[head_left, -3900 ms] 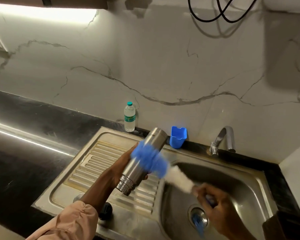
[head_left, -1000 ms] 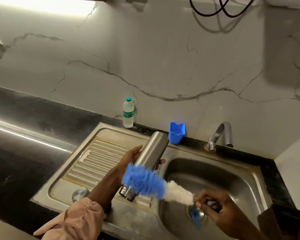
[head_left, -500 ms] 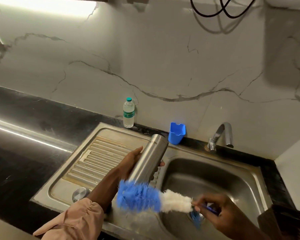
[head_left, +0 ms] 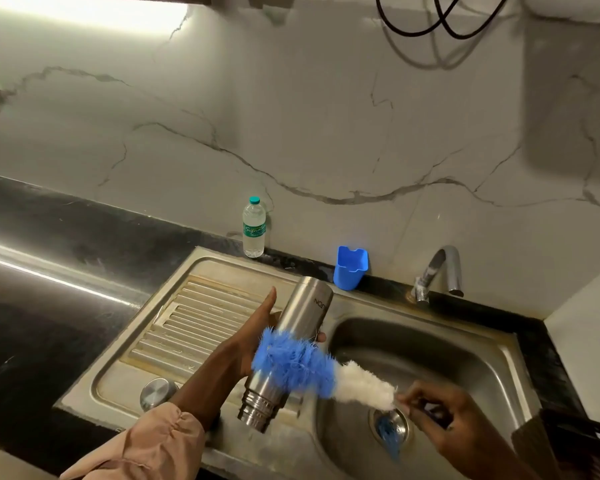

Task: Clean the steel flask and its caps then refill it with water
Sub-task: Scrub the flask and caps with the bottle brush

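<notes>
Marble-look wall fills the upper frame; below it a black tabletop [head_left: 49, 237] carries a steel sink [head_left: 499, 344] with a ribbed drainboard at centre left.

Flask [head_left: 293, 341] sits at frame centre, over the seam between drainboard and basin, tilted with its base toward the upper right and its threaded open mouth toward the lower left. Left hand [head_left: 253, 337] grips the body from behind, thumb raised at upper left, fingertips just showing on the right side. Right hand [head_left: 444, 414], lower right over the basin, has its fingers closed on the handle of the bottle brush [head_left: 305, 367].

Change noted: half a second ago the blue bristles were below the flask, near the mouth. Now they lie across the lower body, touching the outside wall just above the neck threads. Four seconds ago they were higher up the body. The flask has kept much the same tilt throughout. Reading: back-and-forth scrubbing of the outer wall, still in progress.

Task standing, judged: the outside is being cleaned; whether the inside is done cannot be told. A round steel cap [head_left: 157, 393] lies on the drainboard at lower left, untouched. Tap [head_left: 444, 271] at upper right shows no water running, so rinsing and refilling remain. A plastic water bottle [head_left: 254, 227] and blue cup [head_left: 350, 268] stand along the back edge.
</notes>
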